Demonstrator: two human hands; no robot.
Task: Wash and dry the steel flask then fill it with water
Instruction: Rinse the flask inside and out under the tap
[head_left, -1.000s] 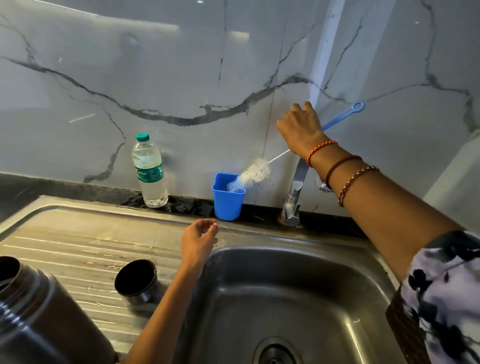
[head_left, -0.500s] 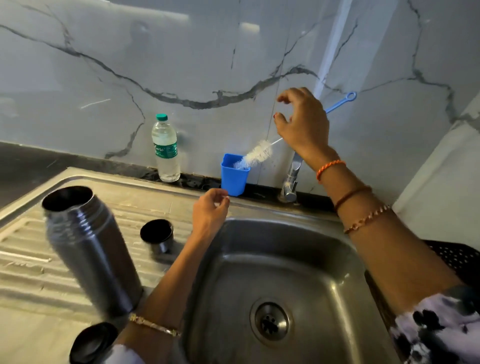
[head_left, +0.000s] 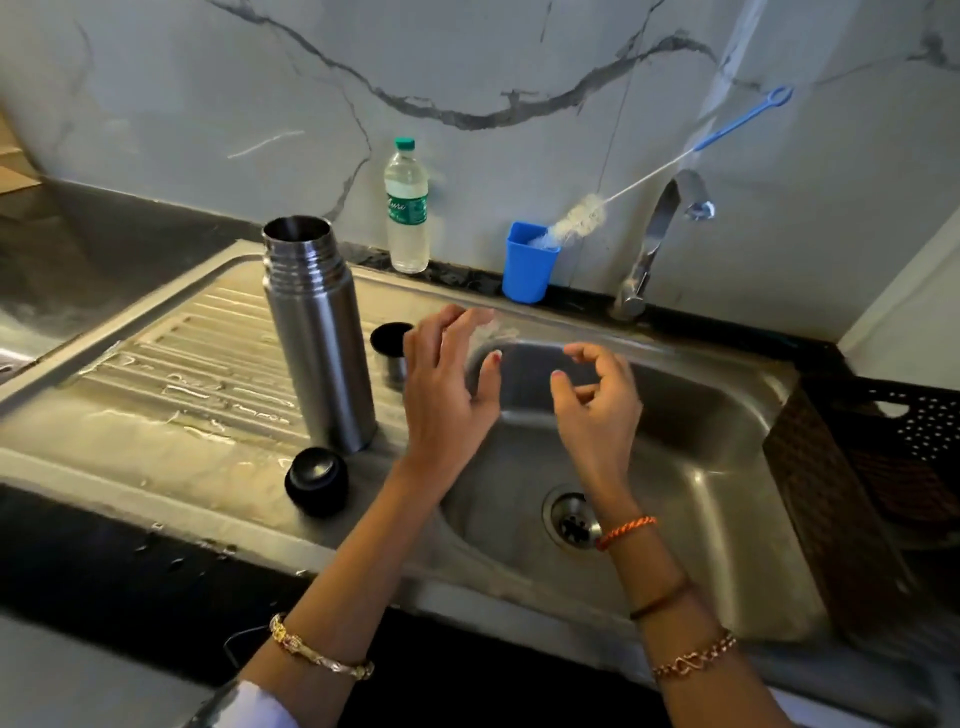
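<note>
The steel flask (head_left: 317, 332) stands upright and uncapped on the wet draining board (head_left: 171, 374). Its black stopper (head_left: 317, 480) lies in front of it, and its steel cup lid (head_left: 390, 353) stands just to its right. My left hand (head_left: 449, 389) hovers over the left rim of the sink basin (head_left: 701, 467), fingers spread and empty, partly covering the cup lid. My right hand (head_left: 597, 400) hangs over the basin with loosely curled fingers, holding nothing. The bottle brush (head_left: 582, 215) rests in the blue cup (head_left: 529, 262), its blue handle leaning on the wall.
A plastic water bottle (head_left: 407, 208) stands against the marble wall. The tap (head_left: 660, 234) rises behind the basin at the right. A dark perforated basket (head_left: 893, 441) sits to the right of the sink. The drain (head_left: 571, 519) lies open in the basin.
My right hand let go of the brush, left it in the blue cup and came down over the basin. My left hand opened and shifted beside it. The view tilted down.
</note>
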